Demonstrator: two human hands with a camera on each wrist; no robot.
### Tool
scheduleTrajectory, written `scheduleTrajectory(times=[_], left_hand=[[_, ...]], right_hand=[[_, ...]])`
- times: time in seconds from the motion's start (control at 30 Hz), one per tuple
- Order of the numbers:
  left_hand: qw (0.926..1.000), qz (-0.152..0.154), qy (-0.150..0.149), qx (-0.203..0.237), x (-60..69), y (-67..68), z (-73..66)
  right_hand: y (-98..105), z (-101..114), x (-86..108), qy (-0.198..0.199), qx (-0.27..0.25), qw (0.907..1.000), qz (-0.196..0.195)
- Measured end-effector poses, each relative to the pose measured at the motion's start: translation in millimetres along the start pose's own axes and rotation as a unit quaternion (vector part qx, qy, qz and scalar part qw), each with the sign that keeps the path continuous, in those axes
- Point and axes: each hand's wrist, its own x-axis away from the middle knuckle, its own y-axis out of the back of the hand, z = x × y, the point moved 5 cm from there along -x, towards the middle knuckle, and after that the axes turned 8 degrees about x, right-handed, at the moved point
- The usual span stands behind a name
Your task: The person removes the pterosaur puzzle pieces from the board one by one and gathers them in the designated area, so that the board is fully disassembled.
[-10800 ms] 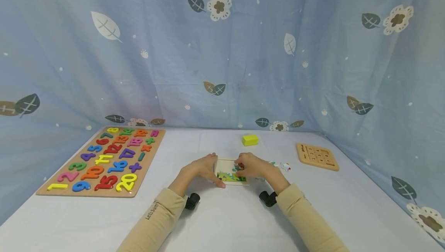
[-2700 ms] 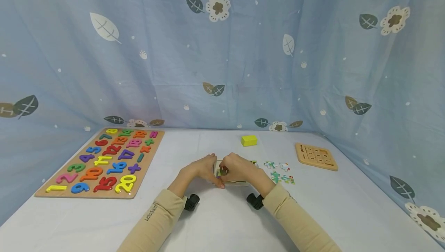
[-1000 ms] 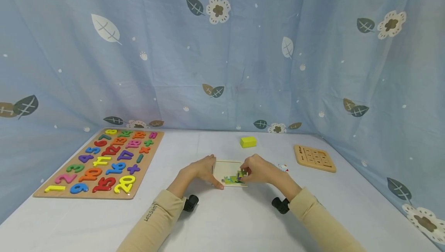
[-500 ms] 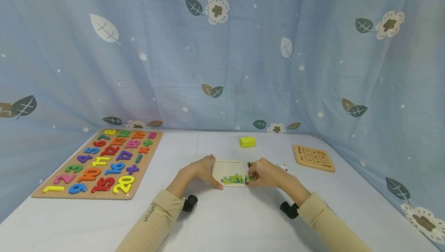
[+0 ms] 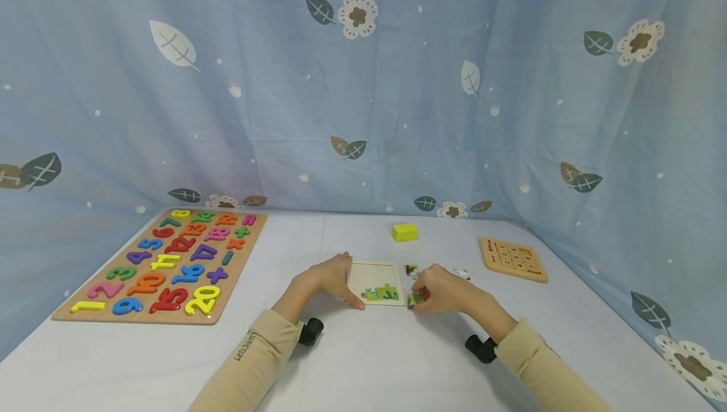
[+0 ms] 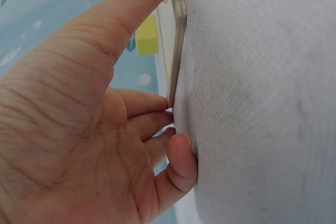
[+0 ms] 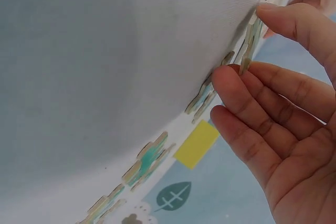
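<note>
A square wooden puzzle tray [image 5: 369, 275] lies on the table, with joined green puzzle pieces [image 5: 382, 293] along its front; the back is bare wood. My left hand [image 5: 331, 277] grips the tray's left side, thumb at the front edge. In the left wrist view, its fingertips touch the tray's edge [image 6: 177, 51]. Just right of the tray, my right hand [image 5: 442, 289] pinches a green puzzle piece [image 5: 413, 300] between thumb and fingers. Behind that hand lies a loose puzzle piece [image 5: 411, 269]. Several more pieces, partly hidden, lie farther right, including a teal one [image 7: 149, 160].
A large board of coloured numbers [image 5: 241, 257] lies at the left. A yellow block [image 5: 405, 231] stands behind the tray. At the right back rests a small wooden number board [image 5: 514, 259]. A blue curtain [image 5: 363, 84] closes off the back and sides.
My right hand has moved right, carrying a green piece from the tray's front right corner to the table beside it. Fewer pieces lie in the tray than earlier. My left hand stays put.
</note>
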Motion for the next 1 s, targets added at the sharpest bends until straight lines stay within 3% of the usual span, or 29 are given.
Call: scheduleTrajectory(times=[0.73,1.0], left_hand=[[0.9998,-0.007,0.009,-0.015,0.4,0.0,-0.5],[0.9997,-0.006,0.007,-0.022,0.1,-0.5,0.9]], right_hand=[[0.5,-4.8,11.0,-0.004,0.003,0.9995,0.032],[2.8,-5.1,12.8,-0.001,0.001,0.9997,0.025]])
